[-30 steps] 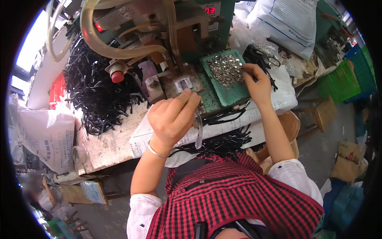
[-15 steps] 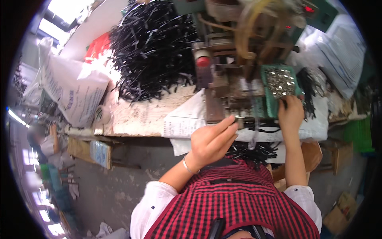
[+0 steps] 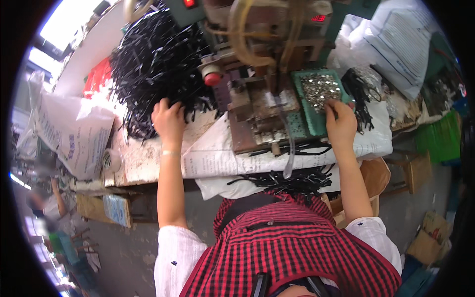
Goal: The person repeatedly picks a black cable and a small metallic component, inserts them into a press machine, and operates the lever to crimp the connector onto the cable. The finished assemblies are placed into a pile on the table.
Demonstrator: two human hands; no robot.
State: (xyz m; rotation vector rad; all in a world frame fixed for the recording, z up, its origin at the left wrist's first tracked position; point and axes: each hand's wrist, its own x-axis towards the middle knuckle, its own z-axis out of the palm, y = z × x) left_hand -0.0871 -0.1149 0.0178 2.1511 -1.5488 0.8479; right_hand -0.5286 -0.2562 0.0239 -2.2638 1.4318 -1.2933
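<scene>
My left hand (image 3: 168, 121) reaches to the near edge of a large pile of black strips (image 3: 158, 64). Its fingers look bent and somewhat apart, touching the strips; I see none clearly gripped. My right hand (image 3: 341, 119) is at the near right corner of a green tray (image 3: 311, 119) full of small shiny metal pieces (image 3: 319, 89). Its thumb and fingers come together over the pieces, and what they pinch is too small to make out. Between my hands stands a bench machine (image 3: 262, 114) with a metal work bed, a clear tube (image 3: 290, 153) and a red button (image 3: 213, 78).
More black strips (image 3: 297, 180) lie below the machine at the table edge, on white sacking (image 3: 213, 161). A white sack (image 3: 74, 128) and a tape roll (image 3: 112, 160) sit at left. Black strips (image 3: 360, 99) lie right of the tray. Another person (image 3: 49, 203) is far left.
My left hand has moved from the front of the machine leftward to the strip pile. My right hand stays at the tray. The whole view has shifted.
</scene>
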